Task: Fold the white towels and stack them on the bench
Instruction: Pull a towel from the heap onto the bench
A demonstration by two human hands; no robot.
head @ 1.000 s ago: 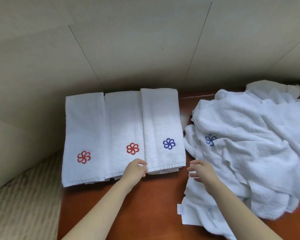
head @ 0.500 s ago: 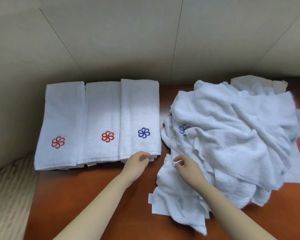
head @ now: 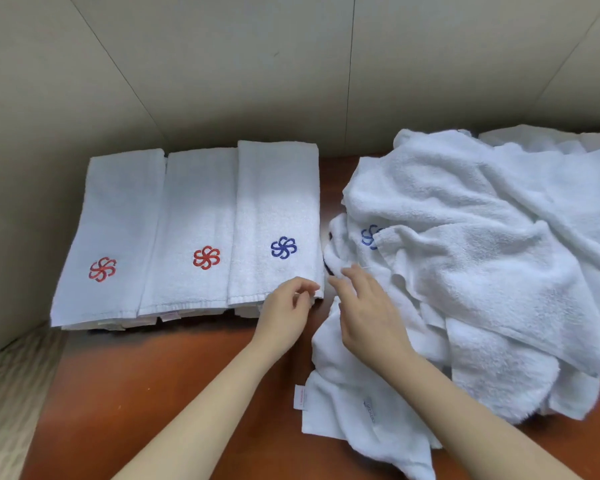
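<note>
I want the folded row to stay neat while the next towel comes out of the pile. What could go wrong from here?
1. The left hand rests at the near right corner of the blue-flower folded towel; pulling away could drag that corner out of line.
2. The right hand reaches into the tangled towel pile; lifting one towel may haul others along.
3. The pile's edge lies close beside the folded row, so shifting cloth could nudge it.

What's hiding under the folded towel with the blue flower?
Under the blue-flower towel you can see edges of more folded white towels stacked beneath it, peeking out at the front. How many there are, and the bench below them, is covered.
</note>
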